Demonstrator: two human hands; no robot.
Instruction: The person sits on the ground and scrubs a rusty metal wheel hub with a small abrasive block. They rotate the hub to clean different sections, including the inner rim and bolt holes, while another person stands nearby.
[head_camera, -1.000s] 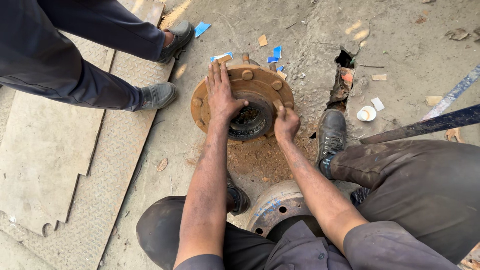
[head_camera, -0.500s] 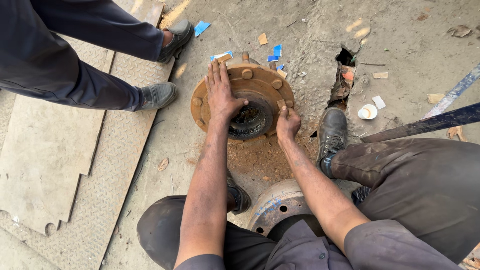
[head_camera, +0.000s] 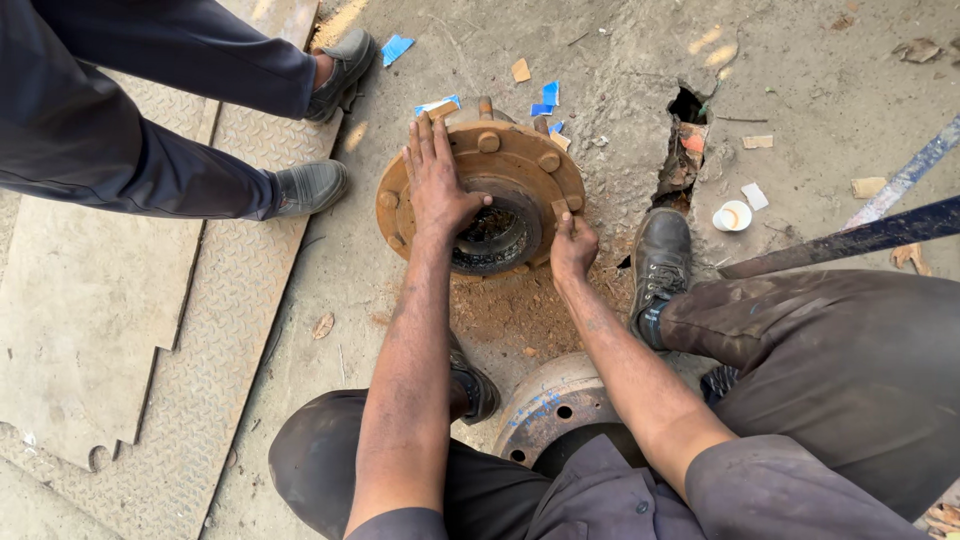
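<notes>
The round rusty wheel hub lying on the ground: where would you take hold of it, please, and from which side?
Probably the outer flange of the round rusty wheel hub, from above at opposite edges. It lies flat, open bore up, and its wide studded rim overhangs. The left hand already presses flat on the near-left flange, and the right hand grips the right edge.

- Left hand (head_camera: 437, 185) flat across rusty wheel hub (head_camera: 520, 160), covering its left flange; right hand (head_camera: 572, 245) closed at the hub's right rim.
- Open bore between the two hands, reachable from above.
- Far rim ringed by upright studs (head_camera: 488, 141), blocking a flat sweep there.
- Bystander's shoes (head_camera: 312, 186) just left of the hub, narrowing that side.
- Own boot (head_camera: 660, 260) near the right hand; broken hole in concrete (head_camera: 685, 150) beyond.
- Brake drum (head_camera: 550, 410) between the knees, closing off the near side.
</notes>
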